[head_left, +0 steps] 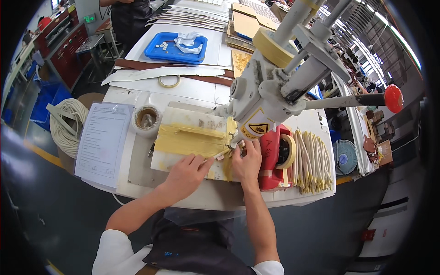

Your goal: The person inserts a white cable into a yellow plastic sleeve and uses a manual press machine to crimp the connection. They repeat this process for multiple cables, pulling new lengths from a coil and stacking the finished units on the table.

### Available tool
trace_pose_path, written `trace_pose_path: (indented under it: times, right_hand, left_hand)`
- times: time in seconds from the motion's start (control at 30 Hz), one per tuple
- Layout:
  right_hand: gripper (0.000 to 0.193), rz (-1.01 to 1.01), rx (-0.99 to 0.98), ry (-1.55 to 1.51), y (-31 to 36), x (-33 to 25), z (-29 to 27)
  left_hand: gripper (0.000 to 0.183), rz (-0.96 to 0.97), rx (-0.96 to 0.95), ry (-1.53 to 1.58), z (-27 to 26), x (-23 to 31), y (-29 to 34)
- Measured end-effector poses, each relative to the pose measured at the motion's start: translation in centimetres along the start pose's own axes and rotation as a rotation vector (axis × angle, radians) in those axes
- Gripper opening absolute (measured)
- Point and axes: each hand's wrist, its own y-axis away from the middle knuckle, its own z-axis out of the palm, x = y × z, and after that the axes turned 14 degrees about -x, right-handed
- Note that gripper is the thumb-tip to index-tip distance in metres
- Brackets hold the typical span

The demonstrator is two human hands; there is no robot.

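Observation:
My left hand [187,178] is closed around a thin cream cord [223,152], which runs right toward the press. At the cord's other end, my right hand [248,161] has its fingers pinched together under the press head; they appear to hold the cord's tip, partly hidden. Both hands are over a white board covered with yellow tape [192,142]. The grey hand press [256,98], with a warning label, rises just beyond my right fingers. Beside my right wrist stands a red tape dispenser [269,172] with a roll of cream tape [288,151].
Right of the dispenser lies a bundle of cut cords [313,160] with yellow ends. A clear tape roll [146,120], a printed sheet [104,144] and a cord coil [68,128] are at left. Farther back is a blue tray [156,52]. The press lever [348,101] juts right.

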Motion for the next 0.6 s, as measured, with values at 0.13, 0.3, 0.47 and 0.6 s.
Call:
trace_pose_path:
  times: [0.13,0.3,0.47,0.6]
  right_hand:
    - [0.033,0.029,-0.007,-0.013,-0.08,0.03,-0.04]
    - [0.033,0.013,0.002,0.011,-0.08,0.24,0.19]
    - [0.032,0.028,-0.014,-0.009,-0.11,0.22,0.11]
    - [0.032,0.026,-0.014,-0.009,-0.08,-0.17,-0.07]
  left_hand:
    - [0.043,0.016,0.0,-0.003,-0.1,-0.09,-0.17]
    - [0.055,0.031,-0.023,0.019,0.27,-0.18,-0.26]
    - [0.055,0.046,-0.041,0.026,-0.01,-0.39,-0.32]
    - [0.053,0.054,-0.028,0.025,0.15,-0.45,-0.42]
